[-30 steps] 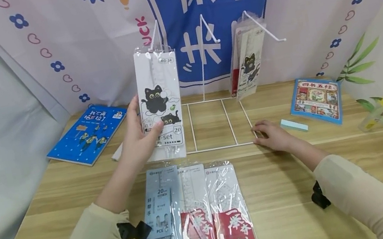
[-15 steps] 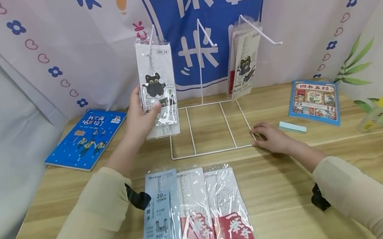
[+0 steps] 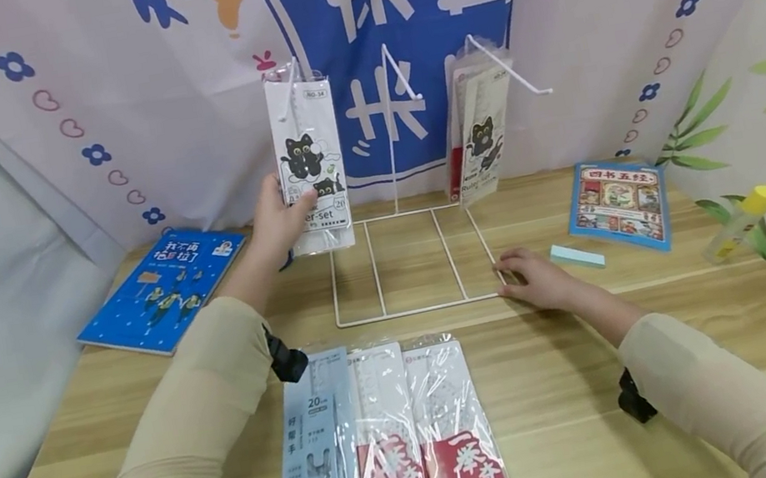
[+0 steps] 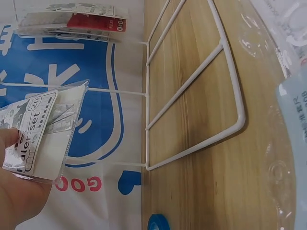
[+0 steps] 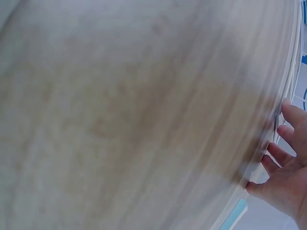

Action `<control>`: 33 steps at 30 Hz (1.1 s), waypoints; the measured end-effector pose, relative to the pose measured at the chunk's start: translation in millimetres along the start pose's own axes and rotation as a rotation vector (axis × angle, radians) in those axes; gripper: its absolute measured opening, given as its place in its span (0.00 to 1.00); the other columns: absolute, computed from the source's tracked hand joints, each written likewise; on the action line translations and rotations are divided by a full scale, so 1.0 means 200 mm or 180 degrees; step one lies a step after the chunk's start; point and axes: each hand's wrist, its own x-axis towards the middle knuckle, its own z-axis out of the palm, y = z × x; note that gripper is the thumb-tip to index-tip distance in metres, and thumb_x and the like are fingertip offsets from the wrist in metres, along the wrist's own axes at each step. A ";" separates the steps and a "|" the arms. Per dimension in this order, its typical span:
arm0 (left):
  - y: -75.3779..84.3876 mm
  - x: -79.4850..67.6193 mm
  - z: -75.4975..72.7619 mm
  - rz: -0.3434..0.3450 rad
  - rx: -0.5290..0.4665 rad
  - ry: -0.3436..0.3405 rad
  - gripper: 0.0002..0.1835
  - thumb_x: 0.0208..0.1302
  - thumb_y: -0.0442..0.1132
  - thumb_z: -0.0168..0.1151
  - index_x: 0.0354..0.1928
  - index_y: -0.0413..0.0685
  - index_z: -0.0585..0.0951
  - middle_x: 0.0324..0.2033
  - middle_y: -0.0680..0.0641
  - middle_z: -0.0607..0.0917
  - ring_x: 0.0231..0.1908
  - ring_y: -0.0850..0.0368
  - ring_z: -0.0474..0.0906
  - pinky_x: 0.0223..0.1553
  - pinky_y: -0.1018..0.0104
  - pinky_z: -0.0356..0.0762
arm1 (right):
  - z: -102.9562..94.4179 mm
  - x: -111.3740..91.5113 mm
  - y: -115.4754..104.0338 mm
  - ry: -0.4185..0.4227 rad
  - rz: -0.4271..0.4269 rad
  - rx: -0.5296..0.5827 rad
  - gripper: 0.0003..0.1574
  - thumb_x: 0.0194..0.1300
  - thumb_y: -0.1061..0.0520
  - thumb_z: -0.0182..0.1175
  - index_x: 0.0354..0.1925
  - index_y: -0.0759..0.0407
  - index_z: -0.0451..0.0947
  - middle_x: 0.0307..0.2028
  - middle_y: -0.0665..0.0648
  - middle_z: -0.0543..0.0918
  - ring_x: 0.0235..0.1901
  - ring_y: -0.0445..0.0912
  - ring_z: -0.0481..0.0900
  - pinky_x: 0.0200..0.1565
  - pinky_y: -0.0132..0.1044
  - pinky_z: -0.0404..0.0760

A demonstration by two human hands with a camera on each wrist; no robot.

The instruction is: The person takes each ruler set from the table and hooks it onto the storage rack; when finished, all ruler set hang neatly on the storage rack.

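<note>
My left hand (image 3: 284, 217) grips a packaged ruler set (image 3: 310, 158) with black cats on its card, thumb across the front. The packet hangs upright at the left hook (image 3: 287, 96) of a white wire rack (image 3: 421, 310), and the hook's arm comes out in front of its top. In the left wrist view the hand (image 4: 21, 191) holds the packet's lower part. My right hand (image 3: 537, 278) rests at the rack's front right corner, fingertips touching the base wire and table. More ruler sets (image 3: 482, 129) hang from the right hook (image 3: 509, 65).
Three packaged ruler sets, one blue (image 3: 317, 461) and two red and white (image 3: 388, 449), lie in front of the rack. A blue book (image 3: 163, 288) is left. To the right are a light-blue bar (image 3: 578, 255), a small book (image 3: 618, 204) and a yellow-capped glue bottle (image 3: 741, 223).
My left hand has moved the cat ruler set back and up, further onto the left hook. The right hand stays at the rack's corner. The head view has shifted slightly.
</note>
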 end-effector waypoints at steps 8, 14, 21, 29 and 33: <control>-0.02 0.08 0.01 -0.0185 0.0118 0.0017 0.22 0.62 0.39 0.55 0.55 0.38 0.64 0.48 0.39 0.75 0.47 0.48 0.73 0.49 0.62 0.72 | 0.00 0.01 0.00 -0.0030 0.0005 -0.0034 0.29 0.61 0.55 0.57 0.57 0.70 0.67 0.57 0.72 0.63 0.56 0.66 0.62 0.58 0.58 0.59; -0.03 0.10 0.02 -0.0341 0.0132 -0.0001 0.23 0.62 0.42 0.55 0.55 0.36 0.66 0.50 0.38 0.74 0.49 0.46 0.71 0.51 0.59 0.70 | 0.00 0.01 0.00 -0.0007 0.0007 -0.0027 0.29 0.60 0.55 0.58 0.57 0.70 0.67 0.57 0.72 0.64 0.56 0.66 0.62 0.58 0.57 0.58; -0.07 0.09 0.02 -0.0558 0.0166 -0.0181 0.27 0.64 0.50 0.51 0.59 0.39 0.66 0.53 0.38 0.73 0.53 0.46 0.69 0.54 0.57 0.67 | 0.00 0.01 0.00 0.0008 -0.0008 -0.0001 0.29 0.60 0.56 0.58 0.56 0.70 0.68 0.57 0.72 0.64 0.56 0.66 0.62 0.58 0.57 0.59; -0.16 0.07 0.00 -0.1002 0.0295 -0.0254 0.36 0.60 0.62 0.47 0.61 0.41 0.64 0.55 0.41 0.70 0.49 0.48 0.69 0.50 0.55 0.71 | 0.00 0.00 -0.02 -0.0036 0.0064 0.0020 0.29 0.61 0.56 0.57 0.57 0.69 0.66 0.58 0.71 0.63 0.57 0.66 0.61 0.58 0.58 0.59; -0.22 0.04 -0.02 -0.1263 0.0343 -0.0390 0.38 0.61 0.63 0.43 0.63 0.41 0.60 0.52 0.39 0.69 0.49 0.47 0.67 0.50 0.55 0.71 | 0.00 0.00 -0.02 -0.0032 0.0061 0.0006 0.29 0.61 0.56 0.57 0.57 0.69 0.67 0.58 0.71 0.63 0.56 0.66 0.61 0.58 0.58 0.59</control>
